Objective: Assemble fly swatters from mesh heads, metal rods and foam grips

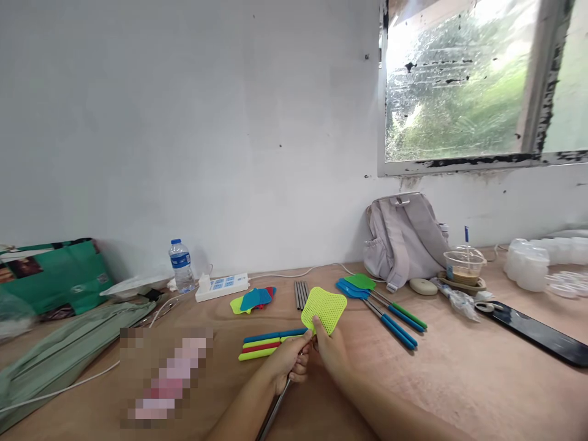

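A yellow-green perforated fly swatter head (pixel 325 309) is pinched at its base in my right hand (pixel 329 348). My left hand (pixel 290 360) is wrapped round a metal rod (pixel 274 409), whose lower end runs down toward me. The rod's upper end meets the base of the head between my hands; my fingers hide the joint. Just left of my hands lie several coloured handles (pixel 261 346), blue, red and yellow-green. Beyond them are loose swatter heads (pixel 257 299) and several bare metal rods (pixel 301 295). To the right lie fly swatters (pixel 390 318) with blue and green handles.
A power strip (pixel 223 285) and a water bottle (pixel 180 266) stand near the wall. At the back right are a backpack (pixel 404 236), a drink cup (pixel 463 266) and white plastic containers (pixel 528 263). A black phone-like slab (pixel 542 334) lies at right, grey-green cloth (pixel 68 346) at left.
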Motion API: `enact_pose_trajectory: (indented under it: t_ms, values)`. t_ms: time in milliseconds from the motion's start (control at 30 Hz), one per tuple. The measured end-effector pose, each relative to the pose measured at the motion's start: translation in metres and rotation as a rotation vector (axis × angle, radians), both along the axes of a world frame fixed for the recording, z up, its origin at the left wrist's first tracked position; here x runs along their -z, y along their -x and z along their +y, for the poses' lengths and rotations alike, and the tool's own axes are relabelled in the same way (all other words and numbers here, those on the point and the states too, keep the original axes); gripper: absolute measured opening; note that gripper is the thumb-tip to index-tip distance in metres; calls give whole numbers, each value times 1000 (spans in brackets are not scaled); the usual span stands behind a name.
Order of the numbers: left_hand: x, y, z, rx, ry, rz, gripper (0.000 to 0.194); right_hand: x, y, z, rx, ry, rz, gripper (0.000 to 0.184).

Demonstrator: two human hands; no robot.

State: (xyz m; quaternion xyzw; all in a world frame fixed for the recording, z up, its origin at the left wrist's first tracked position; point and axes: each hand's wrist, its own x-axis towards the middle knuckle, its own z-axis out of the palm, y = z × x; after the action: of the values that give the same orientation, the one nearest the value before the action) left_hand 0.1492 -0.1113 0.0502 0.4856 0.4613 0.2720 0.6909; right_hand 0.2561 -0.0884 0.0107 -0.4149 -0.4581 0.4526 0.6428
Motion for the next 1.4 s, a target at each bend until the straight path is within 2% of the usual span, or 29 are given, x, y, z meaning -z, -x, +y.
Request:
enact_pose_trajectory:
  t_ms: [133, 267, 433, 567, 667, 767, 1033, 1200, 1300, 1400]
  values:
    - [-1, 1, 1, -3, 48, -42, 57, -7, 4, -3, -17, -20, 32, 46]
    - [-3, 6, -1, 64, 85, -112, 54, -12, 0, -3, 19, -32, 40, 45]
    - [-12, 23, -3, 181, 72, -291, 50, -14, -44, 21, 215, -27, 76, 43]
    - [-19, 41, -2, 171, -62, -547, 54, -13, -76, 39, 244, -67, 84, 38]
    - [-20, 49, -1, 116, -186, -720, 58, -12, -78, 41, 183, -69, 74, 39]
    - [-21, 53, 1, 91, -254, -795, 54, -13, -71, 36, 125, -52, 50, 40]
    - [-24, 50, -5, 108, -282, -746, 38, -15, -62, 26, -34, 26, 56, 32]
    - [-23, 48, -11, 112, -247, -720, 38, -21, -52, 25, -193, 89, 96, 20]
    - [-23, 52, -10, 32, -243, -782, 37, -25, -40, 25, -306, 109, 86, 11]
    - [-24, 63, -5, -137, -281, -912, 32, -30, -20, 33, -401, 131, 41, 7]
